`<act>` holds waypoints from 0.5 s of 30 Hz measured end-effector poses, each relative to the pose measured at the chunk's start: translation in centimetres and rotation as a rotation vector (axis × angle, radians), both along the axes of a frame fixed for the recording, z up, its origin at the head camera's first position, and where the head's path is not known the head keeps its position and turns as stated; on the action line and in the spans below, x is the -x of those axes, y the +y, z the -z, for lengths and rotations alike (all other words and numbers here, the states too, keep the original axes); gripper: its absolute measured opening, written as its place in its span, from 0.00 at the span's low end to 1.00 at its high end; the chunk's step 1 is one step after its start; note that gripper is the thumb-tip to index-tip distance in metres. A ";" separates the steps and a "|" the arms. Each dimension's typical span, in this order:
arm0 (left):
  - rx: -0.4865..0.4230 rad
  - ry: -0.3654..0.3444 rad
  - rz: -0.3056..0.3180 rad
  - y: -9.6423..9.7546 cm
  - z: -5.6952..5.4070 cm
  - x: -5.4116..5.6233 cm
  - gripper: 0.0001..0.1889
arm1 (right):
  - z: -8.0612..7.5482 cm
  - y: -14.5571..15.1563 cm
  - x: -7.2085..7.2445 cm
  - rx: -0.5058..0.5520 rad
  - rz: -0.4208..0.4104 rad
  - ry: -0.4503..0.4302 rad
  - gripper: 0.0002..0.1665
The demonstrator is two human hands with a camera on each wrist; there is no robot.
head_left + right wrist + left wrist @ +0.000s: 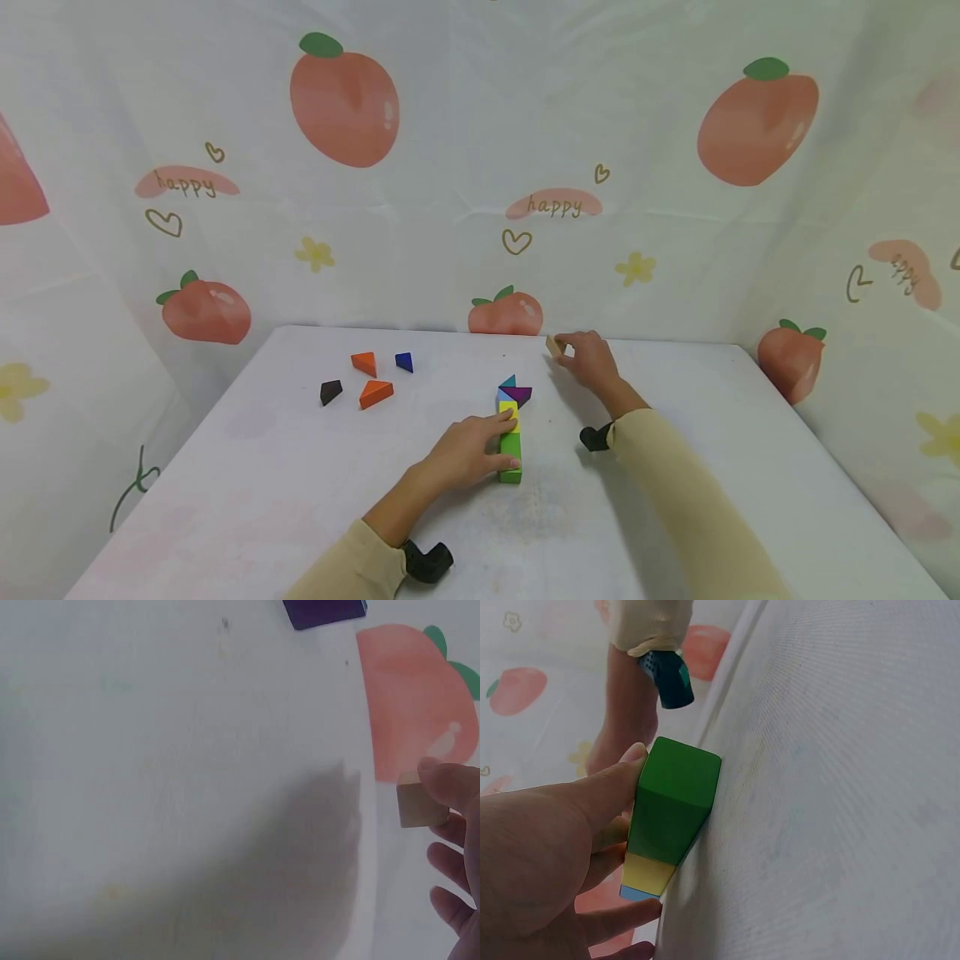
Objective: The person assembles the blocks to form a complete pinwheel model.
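Observation:
Near the table's middle, a green block (510, 454) and a yellow block (509, 408) lie in a row, with a light blue piece (504, 395), a teal triangle (509, 382) and a purple piece (518, 395) at its far end. My left hand (468, 450) lies along the row's left side, its fairly straight fingers touching the yellow block and its thumb the green one. In the left wrist view the thumb rests at the edge of the green block (676, 776). Near the back edge, my right hand (592, 362) pinches a plain wooden block (420, 805) between thumb and fingers.
At the table's back left lie two orange blocks (377, 393), a dark blue triangle (404, 362) and a black block (331, 392). A printed cloth (450, 250) hangs behind the white table (262, 467). Each wrist wears a black device (429, 562).

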State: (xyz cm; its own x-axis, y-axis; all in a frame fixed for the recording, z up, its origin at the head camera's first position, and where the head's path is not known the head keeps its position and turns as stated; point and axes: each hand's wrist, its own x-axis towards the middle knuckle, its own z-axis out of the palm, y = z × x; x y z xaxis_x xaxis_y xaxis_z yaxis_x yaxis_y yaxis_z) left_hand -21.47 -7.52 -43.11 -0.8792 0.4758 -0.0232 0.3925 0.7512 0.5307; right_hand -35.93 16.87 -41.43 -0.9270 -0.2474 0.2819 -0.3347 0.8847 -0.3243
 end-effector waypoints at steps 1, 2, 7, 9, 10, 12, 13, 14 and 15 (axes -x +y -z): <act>0.000 -0.002 -0.001 0.0 0.0 0.0 0.35 | 0.0 -0.3 0.0 0.000 0.000 -0.003 0.23; 0.001 -0.002 -0.002 0.0 0.0 0.0 0.35 | 0.0 -0.6 0.0 0.001 0.000 -0.006 0.23; 0.006 0.006 -0.001 0.0 0.0 0.0 0.35 | 0.5 -2.0 0.3 -0.015 -0.016 0.006 0.23; 0.007 0.009 -0.002 0.1 0.0 0.0 0.35 | 0.6 -2.5 0.3 -0.021 -0.026 0.008 0.23; 0.007 0.011 -0.001 0.1 0.0 0.0 0.35 | 0.6 -2.8 0.3 -0.018 -0.029 0.007 0.23; 0.007 0.011 -0.001 0.1 0.0 0.0 0.35 | 0.5 -3.3 0.2 -0.017 -0.032 -0.002 0.23; 0.008 0.012 -0.001 0.0 0.0 0.0 0.35 | 0.5 -3.6 0.2 -0.018 -0.033 -0.006 0.23; 0.008 0.012 0.000 0.0 0.0 0.0 0.35 | 0.6 -3.8 0.2 -0.018 -0.033 -0.010 0.23; 0.007 0.013 0.001 0.0 0.0 0.0 0.35 | 0.6 -4.1 0.3 -0.016 -0.032 -0.015 0.23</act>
State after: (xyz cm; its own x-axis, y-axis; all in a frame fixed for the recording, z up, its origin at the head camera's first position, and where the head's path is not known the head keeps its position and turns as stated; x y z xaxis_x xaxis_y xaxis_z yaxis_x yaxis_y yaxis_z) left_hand -21.49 -7.53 -43.13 -0.8792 0.4762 -0.0154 0.3997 0.7546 0.5204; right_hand -36.20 12.79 -42.05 -0.9227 -0.2810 0.2641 -0.3579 0.8789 -0.3153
